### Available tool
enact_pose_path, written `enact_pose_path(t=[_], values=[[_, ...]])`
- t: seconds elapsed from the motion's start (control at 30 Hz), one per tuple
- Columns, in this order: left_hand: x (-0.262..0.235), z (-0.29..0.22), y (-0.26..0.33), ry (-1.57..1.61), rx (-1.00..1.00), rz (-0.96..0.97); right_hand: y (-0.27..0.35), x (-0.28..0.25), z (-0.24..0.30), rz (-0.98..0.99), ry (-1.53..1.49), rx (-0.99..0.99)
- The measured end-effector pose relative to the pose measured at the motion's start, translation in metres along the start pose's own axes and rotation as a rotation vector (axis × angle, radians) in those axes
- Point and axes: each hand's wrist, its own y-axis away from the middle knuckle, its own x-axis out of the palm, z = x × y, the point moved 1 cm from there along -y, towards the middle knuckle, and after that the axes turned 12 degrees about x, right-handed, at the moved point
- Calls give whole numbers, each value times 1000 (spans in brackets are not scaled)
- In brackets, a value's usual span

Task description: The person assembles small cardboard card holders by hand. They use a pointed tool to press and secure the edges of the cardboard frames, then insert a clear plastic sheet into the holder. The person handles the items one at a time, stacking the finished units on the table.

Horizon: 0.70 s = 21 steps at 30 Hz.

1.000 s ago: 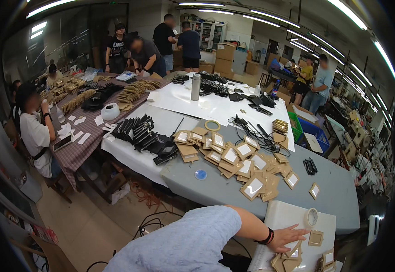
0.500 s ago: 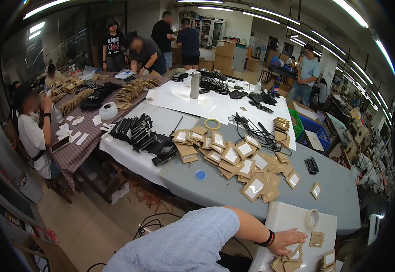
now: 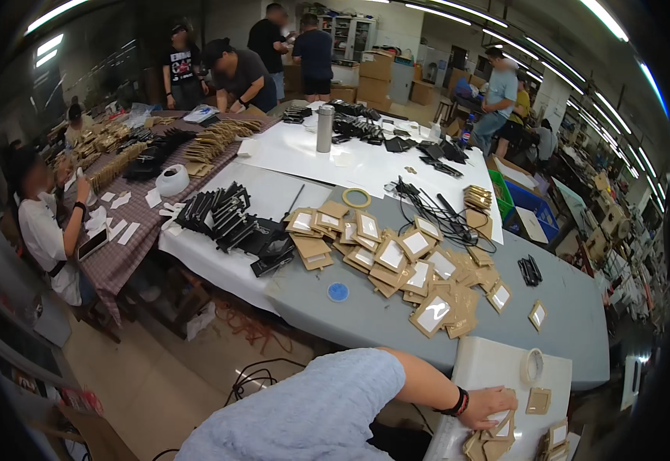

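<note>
My left hand (image 3: 490,407) reaches in from the light blue sleeve, a dark band round its wrist. Its fingers bend together over the top of a small pile of tan card holders (image 3: 498,447) with white windows, closed on a holder at the pile's upper edge; the fingertips are partly hidden. The pile lies on a white board (image 3: 477,359). Beside the hand are a single tan frame (image 3: 538,400) and a roll of pale tape (image 3: 532,366). More tan holders (image 3: 557,436) stand stacked at the lower right. My right hand is out of view.
Many tan holders (image 3: 435,313) are heaped on the grey table (image 3: 327,326), near a yellow tape ring (image 3: 356,198), a blue disc (image 3: 338,292) and black cables (image 3: 438,207). Black pieces (image 3: 216,219) are piled left. Several people work around the tables.
My left hand's spread fingers have drawn in and bent over the pile's upper edge. The tape roll looks slightly shifted, and the whole view has tilted a little.
</note>
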Motion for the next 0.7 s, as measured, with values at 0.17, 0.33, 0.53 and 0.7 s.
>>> enact_pose_path(t=[0.17, 0.33, 0.53, 0.7], values=[[1, 4, 9, 6, 8, -142, 11, 0, 39, 56, -26, 24], [-23, -4, 4, -14, -35, -36, 7, 0, 39, 28, -68, 11], [-37, -1, 0, 27, -255, -83, 2, 10, 25, 21, -344, 65], [-95, 12, -19, 27, -587, 50, 11, 2, 20, 15, -368, 107]])
